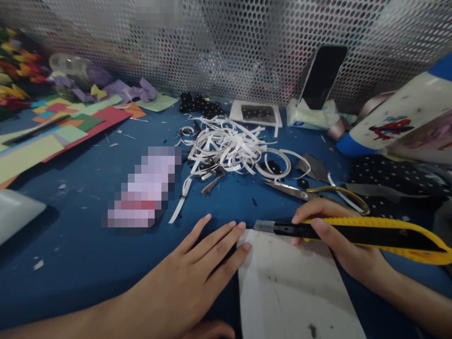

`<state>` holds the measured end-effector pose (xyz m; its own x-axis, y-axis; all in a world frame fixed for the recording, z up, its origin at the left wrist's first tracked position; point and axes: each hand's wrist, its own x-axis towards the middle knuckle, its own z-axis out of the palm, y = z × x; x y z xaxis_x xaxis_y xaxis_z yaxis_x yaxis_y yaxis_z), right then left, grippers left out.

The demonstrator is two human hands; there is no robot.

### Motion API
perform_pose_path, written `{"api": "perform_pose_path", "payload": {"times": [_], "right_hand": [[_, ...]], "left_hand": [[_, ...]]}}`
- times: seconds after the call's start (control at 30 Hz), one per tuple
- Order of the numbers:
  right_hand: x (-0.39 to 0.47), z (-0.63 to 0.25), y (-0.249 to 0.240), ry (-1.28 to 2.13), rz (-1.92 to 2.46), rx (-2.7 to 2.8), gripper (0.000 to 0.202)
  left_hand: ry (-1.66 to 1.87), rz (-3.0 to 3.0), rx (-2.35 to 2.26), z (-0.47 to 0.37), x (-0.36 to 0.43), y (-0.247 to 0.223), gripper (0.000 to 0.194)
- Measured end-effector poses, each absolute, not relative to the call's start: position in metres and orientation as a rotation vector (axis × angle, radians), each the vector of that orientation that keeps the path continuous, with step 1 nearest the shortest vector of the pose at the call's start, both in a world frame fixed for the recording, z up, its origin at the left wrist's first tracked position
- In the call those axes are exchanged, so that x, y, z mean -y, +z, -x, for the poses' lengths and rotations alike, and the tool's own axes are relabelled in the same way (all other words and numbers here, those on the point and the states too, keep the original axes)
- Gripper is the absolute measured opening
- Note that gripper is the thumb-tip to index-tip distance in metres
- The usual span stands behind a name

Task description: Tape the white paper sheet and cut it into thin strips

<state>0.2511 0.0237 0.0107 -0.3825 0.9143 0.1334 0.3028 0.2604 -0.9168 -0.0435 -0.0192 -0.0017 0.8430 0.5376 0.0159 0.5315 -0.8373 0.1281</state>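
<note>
My right hand point(339, 240) grips a yellow and black utility knife point(374, 235), its handle pointing right. The short blade point(264, 226) sticks out at the left end, over the far edge of a white sheet point(293, 278). This sheet looks like paper or thin board, with dark smudges, and runs off the bottom of the view. My left hand point(201, 263) lies flat with fingers stretched, the fingertips at the sheet's far left corner near the blade. Whether the blade touches the sheet I cannot tell.
Behind my hands lies a heap of white paper strips point(229, 141), with scissors point(293, 188) to its right. Coloured paper point(84, 127) is stacked at left. A phone point(323, 75) leans on the mesh panel point(226, 47); a bottle point(395, 113) is at right. One item point(144, 188) is blurred out.
</note>
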Motion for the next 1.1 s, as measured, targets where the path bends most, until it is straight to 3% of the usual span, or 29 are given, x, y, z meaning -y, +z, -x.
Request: {"api": "perform_pose_path", "payload": {"times": [0.43, 1.1], "right_hand": [[-0.028, -0.249, 0.014, 1.252, 1.069, 1.823, 0.017], [-0.024, -0.252, 0.006, 1.2, 1.1, 1.793, 0.019]], "left_hand": [[0.07, -2.864, -0.867, 0.042, 0.023, -0.002, 0.104], [0.122, -2.854, -0.849, 0.042, 0.021, -0.001, 0.096]]}}
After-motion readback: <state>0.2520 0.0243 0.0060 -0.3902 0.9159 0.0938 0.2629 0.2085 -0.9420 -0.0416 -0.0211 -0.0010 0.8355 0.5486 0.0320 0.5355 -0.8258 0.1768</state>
